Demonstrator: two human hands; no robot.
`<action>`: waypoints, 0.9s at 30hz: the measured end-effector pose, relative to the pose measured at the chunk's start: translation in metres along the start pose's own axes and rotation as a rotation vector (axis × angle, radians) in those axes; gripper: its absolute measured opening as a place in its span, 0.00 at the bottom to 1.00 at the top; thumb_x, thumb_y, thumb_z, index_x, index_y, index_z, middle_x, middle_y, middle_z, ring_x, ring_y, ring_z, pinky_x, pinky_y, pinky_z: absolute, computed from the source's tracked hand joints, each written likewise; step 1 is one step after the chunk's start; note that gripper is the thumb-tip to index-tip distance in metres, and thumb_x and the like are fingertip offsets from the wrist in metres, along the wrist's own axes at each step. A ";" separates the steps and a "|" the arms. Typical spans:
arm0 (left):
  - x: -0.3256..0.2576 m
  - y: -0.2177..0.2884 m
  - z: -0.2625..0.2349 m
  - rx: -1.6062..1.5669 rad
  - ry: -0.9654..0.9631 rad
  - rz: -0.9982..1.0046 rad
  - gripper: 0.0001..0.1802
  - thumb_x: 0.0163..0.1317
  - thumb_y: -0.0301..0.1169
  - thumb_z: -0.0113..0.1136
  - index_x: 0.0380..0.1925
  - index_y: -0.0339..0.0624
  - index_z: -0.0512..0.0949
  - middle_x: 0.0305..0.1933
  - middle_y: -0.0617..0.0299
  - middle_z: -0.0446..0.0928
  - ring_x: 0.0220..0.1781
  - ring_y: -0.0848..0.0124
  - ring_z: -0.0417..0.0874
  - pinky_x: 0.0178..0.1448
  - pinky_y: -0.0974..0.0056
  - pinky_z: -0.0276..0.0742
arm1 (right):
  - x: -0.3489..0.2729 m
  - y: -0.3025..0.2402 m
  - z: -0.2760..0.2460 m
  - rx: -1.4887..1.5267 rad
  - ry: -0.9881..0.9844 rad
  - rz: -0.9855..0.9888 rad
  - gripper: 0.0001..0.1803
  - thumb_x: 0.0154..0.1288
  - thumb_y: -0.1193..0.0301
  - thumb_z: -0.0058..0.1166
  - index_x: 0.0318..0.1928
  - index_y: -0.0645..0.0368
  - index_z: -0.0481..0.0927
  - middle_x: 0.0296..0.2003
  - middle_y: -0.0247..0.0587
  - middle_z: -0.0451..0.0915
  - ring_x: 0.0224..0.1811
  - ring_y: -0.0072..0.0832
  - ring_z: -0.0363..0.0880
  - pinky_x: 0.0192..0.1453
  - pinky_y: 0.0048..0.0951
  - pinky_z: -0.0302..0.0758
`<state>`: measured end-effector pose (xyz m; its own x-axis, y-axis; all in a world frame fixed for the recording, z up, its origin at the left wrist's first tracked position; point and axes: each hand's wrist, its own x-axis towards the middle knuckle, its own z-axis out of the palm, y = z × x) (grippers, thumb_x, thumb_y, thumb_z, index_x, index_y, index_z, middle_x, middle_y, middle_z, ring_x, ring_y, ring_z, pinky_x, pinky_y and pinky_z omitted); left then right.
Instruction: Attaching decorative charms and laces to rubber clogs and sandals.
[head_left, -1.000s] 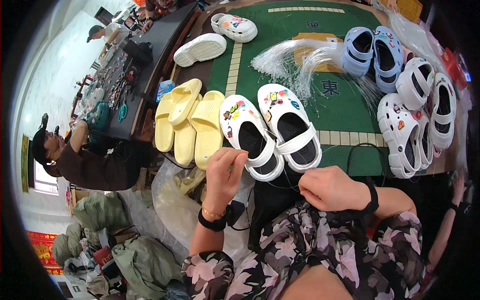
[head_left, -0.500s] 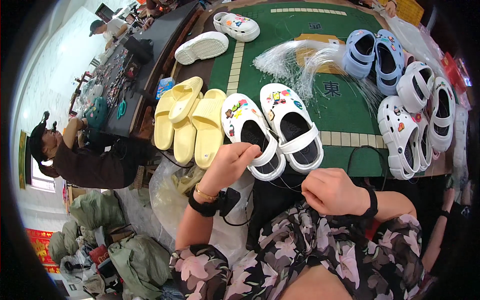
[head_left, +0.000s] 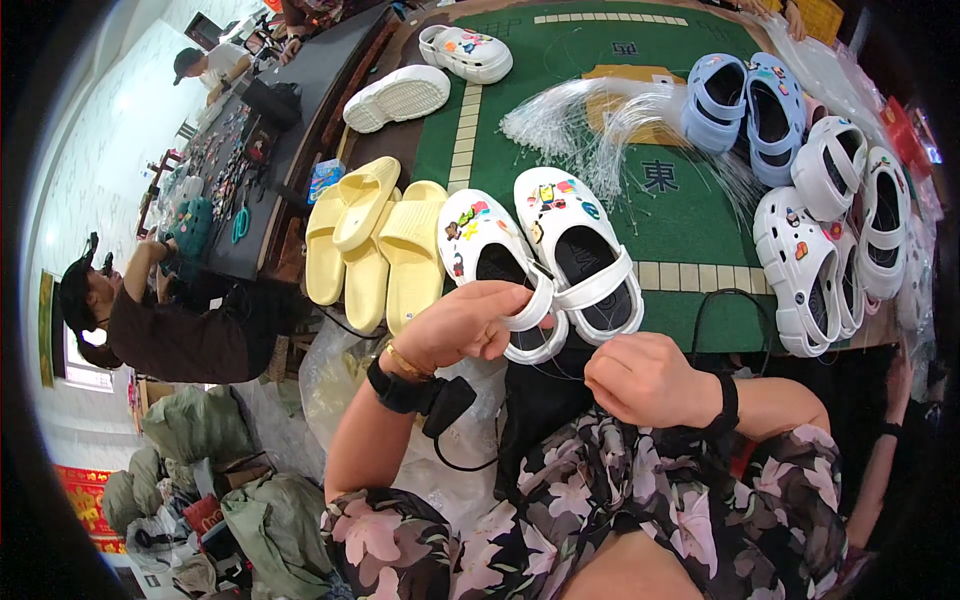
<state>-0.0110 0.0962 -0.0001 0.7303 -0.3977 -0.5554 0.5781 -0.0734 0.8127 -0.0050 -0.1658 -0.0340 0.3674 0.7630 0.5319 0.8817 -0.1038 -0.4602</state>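
A pair of white clogs with colourful charms lies side by side at the table's near edge, toes pointing away. My left hand (head_left: 468, 325) is closed at the strap of the left clog (head_left: 484, 236), its fingertips against the strap and partly hidden. The right clog (head_left: 571, 235) touches its mate. Just right of the heels, my right hand (head_left: 645, 378) is closed in a pinch on a thin clear plastic strand, which runs faintly toward the left clog. A large bundle of such clear strands (head_left: 570, 115) lies farther back on the green mat.
Yellow slides (head_left: 411, 255) are stacked at left. Another white pair, one clog sole up (head_left: 398, 98), lies behind them. Blue clogs (head_left: 715, 105) and more white clogs (head_left: 800, 275) crowd the right side. A black cable (head_left: 735, 293) crosses the near edge. People work at a dark table (head_left: 250, 190).
My left hand has turned, its fingers reaching further over the left clog's strap. My right hand has shifted slightly left. The clogs remain in place; the whole view has moved slightly.
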 end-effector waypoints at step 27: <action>0.049 0.028 0.034 0.915 0.391 0.445 0.10 0.58 0.30 0.60 0.35 0.34 0.84 0.28 0.52 0.83 0.29 0.68 0.84 0.36 0.65 0.77 | 0.007 0.004 0.019 0.275 -0.114 0.224 0.05 0.58 0.75 0.55 0.34 0.62 0.74 0.29 0.46 0.77 0.35 0.44 0.79 0.41 0.40 0.76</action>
<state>0.0282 0.0432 0.0013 0.9658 -0.2508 -0.0652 -0.1385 -0.7123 0.6881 -0.0048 -0.1488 -0.0451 0.4931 0.8087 0.3206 0.6652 -0.1130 -0.7380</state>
